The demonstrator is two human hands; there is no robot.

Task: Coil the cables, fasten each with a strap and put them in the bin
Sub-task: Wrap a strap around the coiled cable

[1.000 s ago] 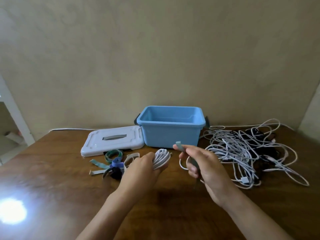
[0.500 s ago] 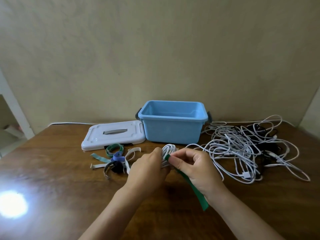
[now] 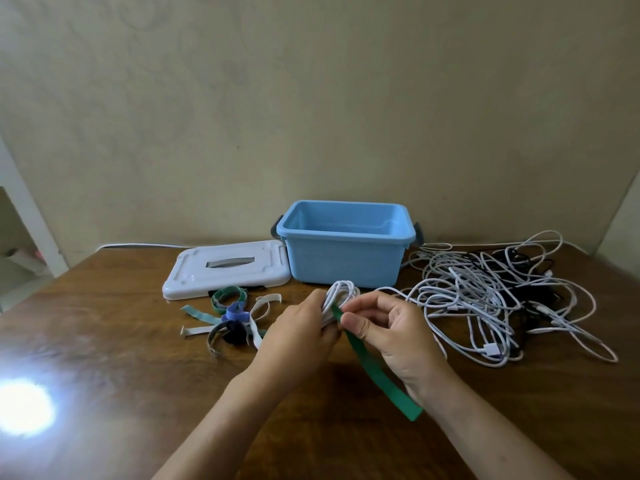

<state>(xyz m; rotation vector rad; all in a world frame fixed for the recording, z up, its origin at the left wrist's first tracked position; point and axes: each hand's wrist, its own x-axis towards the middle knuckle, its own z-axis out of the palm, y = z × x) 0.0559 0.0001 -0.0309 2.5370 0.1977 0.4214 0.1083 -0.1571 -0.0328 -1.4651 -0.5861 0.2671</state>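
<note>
- we're on the strapping step: our left hand [image 3: 298,337] grips the white coil [image 3: 337,299] just in front of the blue bin [image 3: 346,258].
- our right hand [image 3: 391,330] pinches the green strap [image 3: 377,372] against the coil, thumb and forefinger, tail hanging toward us.
- next, we judge, the tail must wrap round the bundle and close (the tangled cables [image 3: 491,299] at right wait).

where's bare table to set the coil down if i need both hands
Bare wood lies left of the spare straps, toward the glare, and along the near edge under both forearms. The right side is crowded by the tangled cables; the bin and lid fill the back.
</note>
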